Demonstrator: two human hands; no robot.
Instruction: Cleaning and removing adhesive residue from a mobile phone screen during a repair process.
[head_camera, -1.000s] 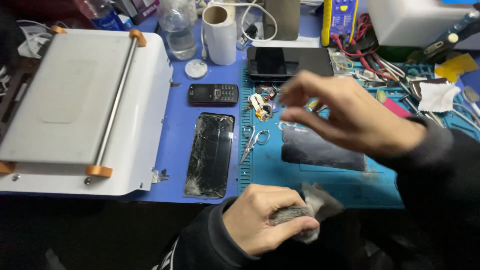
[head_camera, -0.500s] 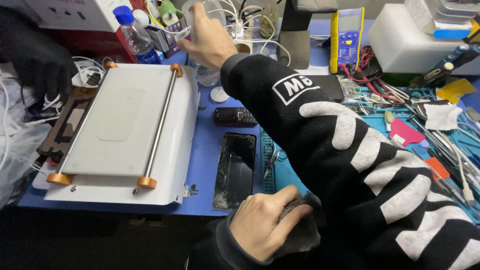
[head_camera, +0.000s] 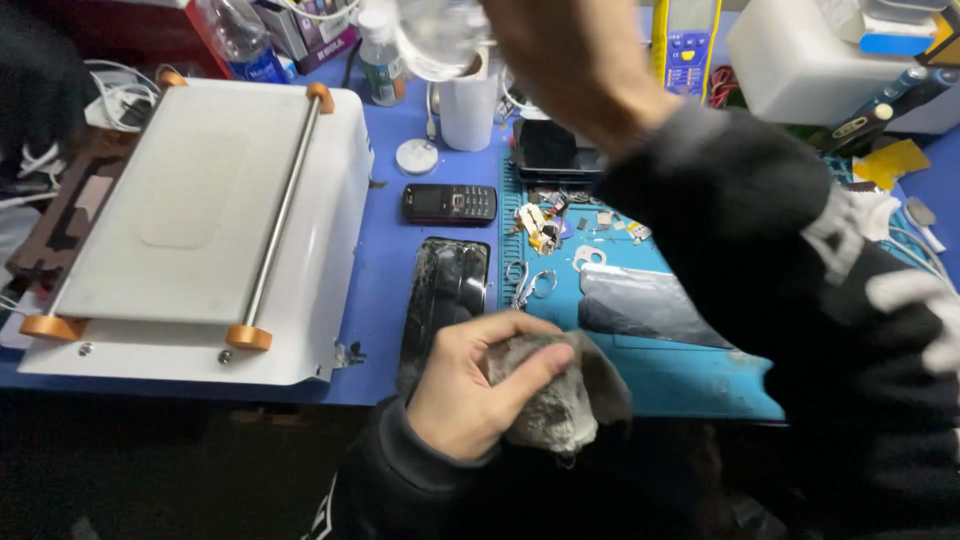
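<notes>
My left hand (head_camera: 470, 385) is at the near edge of the bench, closed around a crumpled grey cloth (head_camera: 560, 400). My right hand (head_camera: 560, 60) is raised at the top of the view and grips a clear plastic bottle (head_camera: 440, 35), held in the air above the bench; its black sleeve with white markings (head_camera: 800, 280) covers the right side. Just beyond the left hand lies a cracked black phone screen (head_camera: 445, 300). A dark glass panel (head_camera: 650, 305) rests on the blue work mat (head_camera: 680, 375) below the right forearm.
A white flat machine with a steel bar and orange knobs (head_camera: 200, 220) fills the left. A small black keypad phone (head_camera: 450, 203), a white bottle cap (head_camera: 417, 155), a white paper roll (head_camera: 468, 110), small scissors (head_camera: 525, 285), a yellow meter (head_camera: 690, 40) and cables lie about.
My right hand reached to the back of the bench, closed on the clear bottle and lifted it up. The left hand stayed on the cloth.
</notes>
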